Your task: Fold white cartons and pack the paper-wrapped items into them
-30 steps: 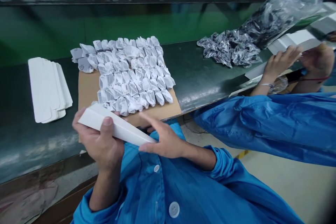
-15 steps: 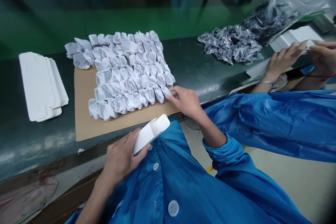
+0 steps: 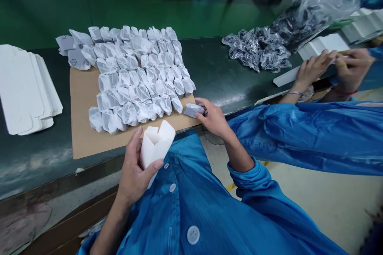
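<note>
My left hand (image 3: 136,167) is wrapped round a white carton (image 3: 155,143), its flaps standing open at the top, in front of my blue smock. Over the cardboard sheet's right front corner, my right hand (image 3: 213,117) pinches a small wrapped packet (image 3: 193,110) between thumb and fingers. Rows of similar packets in thin white wrapping (image 3: 143,83) lie close together on the brown cardboard sheet (image 3: 86,139), just left of this hand. What is inside the wrapping cannot be made out.
Flat white cartons (image 3: 24,91) are stacked at the left on the dark green bench (image 3: 206,59). Dark items in clear plastic bags (image 3: 260,50) are heaped at the back right. At the right, a co-worker's hands (image 3: 317,69) handle a white piece beside more white cartons (image 3: 326,44).
My right hand has drawn one packet out of the front row, towards the right and the bench edge. The carton in my left hand has turned more upright. The whole view has shifted slightly.
</note>
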`<action>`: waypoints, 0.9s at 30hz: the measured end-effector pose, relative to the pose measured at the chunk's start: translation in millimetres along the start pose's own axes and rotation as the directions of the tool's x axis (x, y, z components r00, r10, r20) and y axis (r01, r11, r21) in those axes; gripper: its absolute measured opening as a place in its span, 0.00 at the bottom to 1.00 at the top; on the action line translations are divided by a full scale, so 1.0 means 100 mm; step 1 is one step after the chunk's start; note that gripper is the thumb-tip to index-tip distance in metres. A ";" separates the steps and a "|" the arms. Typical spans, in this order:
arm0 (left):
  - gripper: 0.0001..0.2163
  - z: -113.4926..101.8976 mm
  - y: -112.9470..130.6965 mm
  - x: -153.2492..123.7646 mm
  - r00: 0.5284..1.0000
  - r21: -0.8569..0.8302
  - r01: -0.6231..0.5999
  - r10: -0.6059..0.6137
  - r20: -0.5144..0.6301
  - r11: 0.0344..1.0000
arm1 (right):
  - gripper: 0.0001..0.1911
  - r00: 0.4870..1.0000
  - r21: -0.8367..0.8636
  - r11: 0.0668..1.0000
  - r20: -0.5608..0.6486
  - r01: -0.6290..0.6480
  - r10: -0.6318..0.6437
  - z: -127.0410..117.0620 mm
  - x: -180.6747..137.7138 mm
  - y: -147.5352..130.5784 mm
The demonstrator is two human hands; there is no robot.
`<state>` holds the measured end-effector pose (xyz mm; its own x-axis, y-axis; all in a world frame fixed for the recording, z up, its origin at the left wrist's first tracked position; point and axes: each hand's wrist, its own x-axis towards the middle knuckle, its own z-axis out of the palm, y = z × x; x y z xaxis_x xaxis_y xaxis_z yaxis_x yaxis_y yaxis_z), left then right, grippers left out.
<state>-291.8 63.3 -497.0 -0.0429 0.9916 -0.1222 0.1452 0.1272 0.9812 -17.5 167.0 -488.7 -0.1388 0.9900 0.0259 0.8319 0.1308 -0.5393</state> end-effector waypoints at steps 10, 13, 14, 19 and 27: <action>0.34 0.04 0.09 -0.05 0.993 -0.105 -0.070 0.079 0.085 0.992 | 0.21 0.996 -0.009 0.997 -0.057 0.073 -0.073 0.09 0.08 0.07; 0.31 0.00 0.11 -0.02 0.955 0.059 -0.241 0.226 0.194 0.969 | 0.18 0.996 0.000 0.997 -0.059 0.072 -0.072 0.09 0.15 0.08; 0.27 -0.01 0.12 -0.01 0.933 0.112 -0.305 0.274 0.233 0.946 | 0.17 0.995 -0.001 0.997 -0.064 0.073 -0.072 0.06 0.14 0.06; 0.21 -0.11 0.22 0.06 0.848 0.357 -0.509 0.385 0.365 0.783 | 0.19 0.981 0.325 0.926 -0.092 0.192 -0.171 -0.45 -0.14 -0.36; 0.25 -0.27 0.39 0.07 0.662 0.554 -0.748 0.466 0.587 0.365 | 0.14 0.672 0.256 0.809 0.455 0.529 -0.584 -0.84 -0.14 -0.94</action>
<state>-313.3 74.5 -456.0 0.6193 0.7301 0.2889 0.6326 -0.6819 0.3672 -48.2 145.5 -367.7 -0.8235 0.5652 -0.0502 0.4618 0.6163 -0.6379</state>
